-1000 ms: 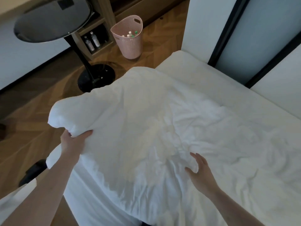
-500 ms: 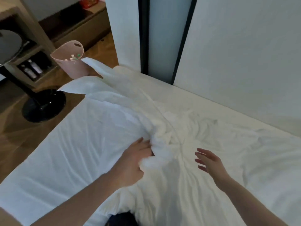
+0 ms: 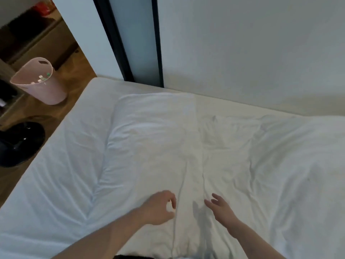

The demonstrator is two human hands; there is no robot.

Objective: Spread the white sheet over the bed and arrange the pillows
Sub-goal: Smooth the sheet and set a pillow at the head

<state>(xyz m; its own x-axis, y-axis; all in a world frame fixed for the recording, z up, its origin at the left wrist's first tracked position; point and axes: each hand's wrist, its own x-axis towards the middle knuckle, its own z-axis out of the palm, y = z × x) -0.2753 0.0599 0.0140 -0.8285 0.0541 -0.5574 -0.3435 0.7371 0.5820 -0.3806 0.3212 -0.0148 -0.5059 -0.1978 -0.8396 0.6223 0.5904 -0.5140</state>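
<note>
The white sheet [image 3: 153, 139] lies wrinkled over most of the bed [image 3: 99, 86], its far edge short of the mattress's far-left corner. My left hand [image 3: 160, 208] is at the near middle, fingers pinched on a small fold of the sheet. My right hand [image 3: 220, 206] hovers just to its right, fingers apart, holding nothing. A long crease runs away from between the two hands. No separate pillow can be made out.
The bed's far side meets a white wall [image 3: 242, 43] with a dark-framed panel [image 3: 138, 43]. On the wooden floor at left stand a pink basket [image 3: 41, 85] with bottles and a black round table base [image 3: 16, 143].
The sheet went from a raised, bunched bundle to lying spread flat over the bed. My left hand let go of the big bunch and now pinches a small fold nearer me.
</note>
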